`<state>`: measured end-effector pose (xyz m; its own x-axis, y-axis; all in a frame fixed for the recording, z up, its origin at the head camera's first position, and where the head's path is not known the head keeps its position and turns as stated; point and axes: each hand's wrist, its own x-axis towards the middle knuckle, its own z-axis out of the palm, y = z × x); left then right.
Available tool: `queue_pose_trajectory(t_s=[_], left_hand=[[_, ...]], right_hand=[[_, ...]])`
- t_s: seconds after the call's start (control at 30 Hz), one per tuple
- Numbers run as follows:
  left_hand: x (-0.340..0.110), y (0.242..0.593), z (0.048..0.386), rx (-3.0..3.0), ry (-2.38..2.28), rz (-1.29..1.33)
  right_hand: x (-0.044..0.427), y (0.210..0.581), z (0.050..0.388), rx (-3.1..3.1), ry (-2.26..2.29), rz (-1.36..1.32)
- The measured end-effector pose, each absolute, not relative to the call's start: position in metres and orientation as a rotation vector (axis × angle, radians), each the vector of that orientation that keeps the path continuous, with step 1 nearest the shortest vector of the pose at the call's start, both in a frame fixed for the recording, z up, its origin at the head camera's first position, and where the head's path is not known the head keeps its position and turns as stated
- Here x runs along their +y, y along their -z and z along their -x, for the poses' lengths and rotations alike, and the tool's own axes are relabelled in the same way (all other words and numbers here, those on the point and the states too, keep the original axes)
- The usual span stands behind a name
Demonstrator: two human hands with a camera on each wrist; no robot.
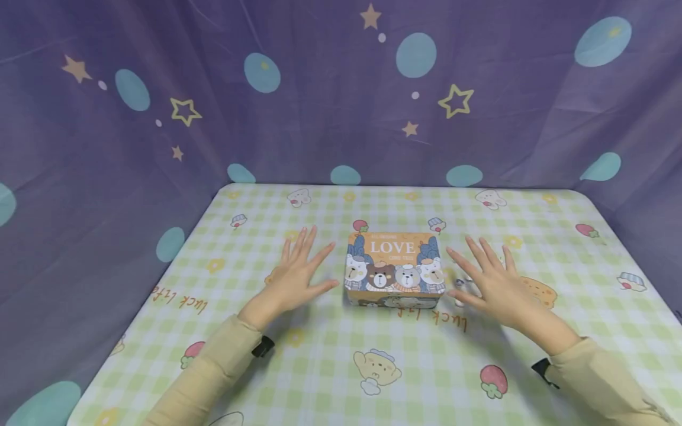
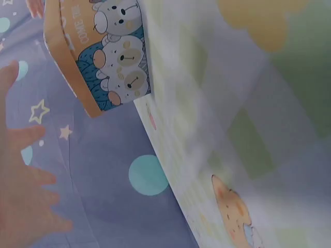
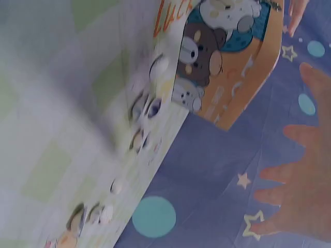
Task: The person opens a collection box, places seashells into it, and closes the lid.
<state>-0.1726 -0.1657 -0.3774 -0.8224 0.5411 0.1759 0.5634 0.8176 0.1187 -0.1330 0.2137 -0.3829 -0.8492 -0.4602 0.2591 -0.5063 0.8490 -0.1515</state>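
An orange box (image 1: pixel 394 266) printed with bears and the word LOVE sits on the table, its lid on. Left of it, in the head view, my left hand (image 1: pixel 293 281) hovers with fingers spread, apart from the box. On the other side my right hand (image 1: pixel 498 290) is spread the same way, also holding nothing. Beneath the right hand lie several small, pale, rounded things (image 3: pixel 159 66) with dark marks, clearest in the right wrist view; their kind is too blurred to tell. The right hand partly hides them in the head view.
A green-and-white checked tablecloth (image 1: pixel 298 384) with cartoon prints covers the table. Behind and to the sides hangs a purple curtain (image 1: pixel 330 118) with stars and balloons. Pale padded sleeves (image 1: pixel 213 367) cover both forearms.
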Motion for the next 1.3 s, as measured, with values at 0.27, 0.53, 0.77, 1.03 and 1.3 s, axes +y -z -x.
queue_pose_trajectory(t_s=[0.27,0.53,0.77,1.03,1.3], left_hand=[[-0.156,0.380,0.168,-2.789,0.451,1.064],[-0.145,0.384,0.160,-2.799,0.612,1.099],[-0.137,0.389,0.156,-2.779,0.687,1.114],[-0.130,0.395,0.155,-2.789,0.773,1.158],[-0.127,0.397,0.154,-2.766,0.807,1.197]], right_hand=[[0.196,0.388,0.132,-2.666,-0.366,-0.955],[0.179,0.395,0.133,-2.500,-0.442,-1.125],[0.165,0.399,0.136,-2.351,-0.452,-1.237],[0.154,0.401,0.137,-2.287,-0.504,-1.305],[0.144,0.406,0.140,-2.208,-0.558,-1.359]])
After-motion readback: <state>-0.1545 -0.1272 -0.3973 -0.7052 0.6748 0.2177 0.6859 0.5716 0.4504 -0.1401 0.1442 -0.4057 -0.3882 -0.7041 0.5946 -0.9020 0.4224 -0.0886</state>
